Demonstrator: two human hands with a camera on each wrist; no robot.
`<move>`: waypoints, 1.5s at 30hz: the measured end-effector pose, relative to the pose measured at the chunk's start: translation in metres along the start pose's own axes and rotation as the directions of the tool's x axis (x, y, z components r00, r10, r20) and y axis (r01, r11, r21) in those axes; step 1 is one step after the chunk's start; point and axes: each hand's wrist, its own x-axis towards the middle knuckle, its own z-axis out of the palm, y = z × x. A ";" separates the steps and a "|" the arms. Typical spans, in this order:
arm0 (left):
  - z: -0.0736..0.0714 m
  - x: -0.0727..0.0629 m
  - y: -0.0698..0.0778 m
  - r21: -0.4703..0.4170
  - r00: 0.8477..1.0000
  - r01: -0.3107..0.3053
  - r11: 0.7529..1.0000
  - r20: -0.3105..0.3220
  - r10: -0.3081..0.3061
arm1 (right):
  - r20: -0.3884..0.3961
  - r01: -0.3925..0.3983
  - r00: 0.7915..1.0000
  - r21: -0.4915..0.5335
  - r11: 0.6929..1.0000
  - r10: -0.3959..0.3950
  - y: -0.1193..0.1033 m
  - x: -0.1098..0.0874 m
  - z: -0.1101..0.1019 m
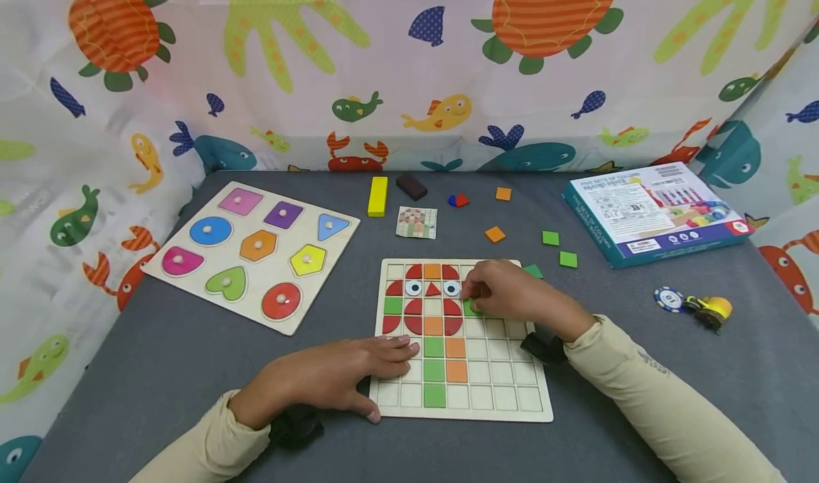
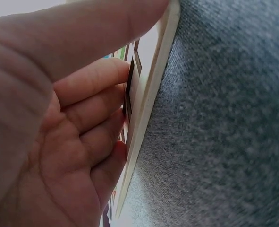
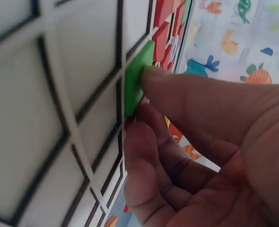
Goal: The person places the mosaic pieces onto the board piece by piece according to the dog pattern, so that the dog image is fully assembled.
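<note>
A wooden grid board (image 1: 502,399) lies on the table, its cells partly filled with red, orange and green pieces and two eye tiles (image 1: 413,289). Over its upper right part, my right hand (image 1: 521,294) pinches a green square tile (image 3: 137,80) at a cell beside the red pieces. In the right wrist view the thumb presses on that tile, with the fingers curled close by. My left hand (image 1: 339,370) rests on the board's lower left, fingers extended across it and thumb at the front edge. The left wrist view shows this palm (image 2: 59,165) beside the board's rim.
A shape puzzle board (image 1: 192,255) lies at left. Behind the grid board are a yellow block (image 1: 378,197), a dark brown block (image 1: 411,186) and a picture card (image 1: 416,223). Loose orange tiles (image 1: 495,234) and green tiles (image 1: 568,259) lie near a box (image 1: 659,216); a toy vehicle (image 1: 710,312) stands right.
</note>
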 end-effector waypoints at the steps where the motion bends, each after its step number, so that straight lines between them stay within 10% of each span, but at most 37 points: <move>1: 0.000 0.000 0.000 0.005 1.000 0.001 1.000 0.002 -0.001 | 0.001 0.000 1.000 0.002 1.000 0.000 0.001 0.002 -0.001; 13: -0.002 -0.001 -0.002 0.011 1.000 0.007 1.000 0.013 -0.007 | -0.134 -0.163 0.975 0.098 0.982 0.175 0.028 0.043 -0.034; 37: 0.001 -0.001 -0.004 -0.016 1.000 -0.020 1.000 -0.006 0.020 | -0.299 -0.397 0.821 0.311 0.863 0.486 0.073 0.115 -0.051; 45: 0.000 0.000 -0.002 -0.020 1.000 -0.007 1.000 -0.002 0.007 | -0.238 -0.437 0.840 0.236 0.868 0.488 0.065 0.120 -0.051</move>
